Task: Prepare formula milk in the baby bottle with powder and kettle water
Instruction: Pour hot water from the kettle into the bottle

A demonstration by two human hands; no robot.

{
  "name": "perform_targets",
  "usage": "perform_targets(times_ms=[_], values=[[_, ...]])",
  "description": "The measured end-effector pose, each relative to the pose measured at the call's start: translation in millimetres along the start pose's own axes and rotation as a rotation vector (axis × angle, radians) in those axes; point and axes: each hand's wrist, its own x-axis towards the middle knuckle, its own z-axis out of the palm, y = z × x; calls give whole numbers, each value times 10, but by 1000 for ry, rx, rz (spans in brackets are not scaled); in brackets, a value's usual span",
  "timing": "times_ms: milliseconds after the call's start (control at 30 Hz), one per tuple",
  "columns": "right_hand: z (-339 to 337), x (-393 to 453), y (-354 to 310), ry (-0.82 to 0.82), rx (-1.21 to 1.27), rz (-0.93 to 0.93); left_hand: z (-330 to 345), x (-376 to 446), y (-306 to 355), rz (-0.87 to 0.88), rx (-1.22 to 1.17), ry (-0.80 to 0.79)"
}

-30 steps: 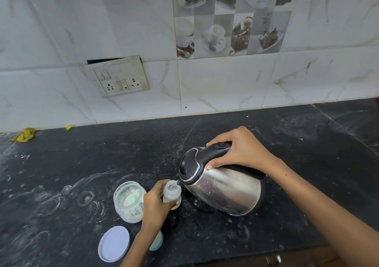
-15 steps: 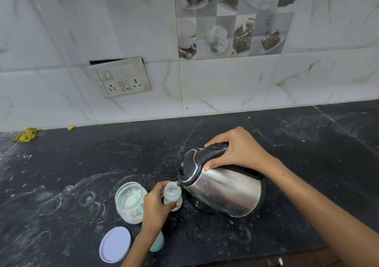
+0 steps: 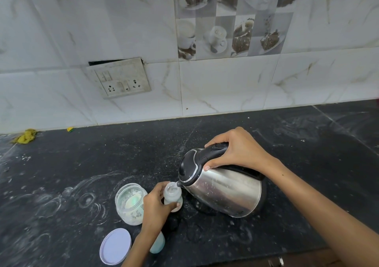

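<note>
- Nearest, one round lilac lid (image 3: pixel 115 246) is seen lying flat on the dark table (image 3: pixel 61 164), and just beside it one pale green piece (image 3: pixel 158 244), partly hidden by the left forearm; what it is cannot be told.
- Next, one baby bottle (image 3: pixel 172 196) is stood upright on the table, gripped round its body by the curled fingers of the left hand (image 3: pixel 156 207). It is judged small, light and easily tipped, so a hold low on the body is favoured; its wall could turn slippery if wetted.
- Just left of that hand, one open glass jar (image 3: pixel 129 203) with white powder inside is counted; it is judged rigid and breakable.
- Further back, one steel kettle (image 3: pixel 221 190) is held tilted, spout at the bottle's mouth, by the right hand (image 3: pixel 238 149) wrapped round the black handle. It is judged heavy, with a body that may be hot, so only the handle should be taken.
- Farthest, one yellow cloth (image 3: pixel 25 136) and one socket plate (image 3: pixel 119 77) are seen by the wall.
</note>
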Motion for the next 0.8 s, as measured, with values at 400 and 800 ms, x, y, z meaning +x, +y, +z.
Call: perform_targets(times_ms=[400, 800], values=[[7, 13, -4, -9, -5, -9, -24, 13, -20, -7, 11, -1], [19, 15, -9, -7, -11, -13, -29, 14, -3, -27, 6, -9]])
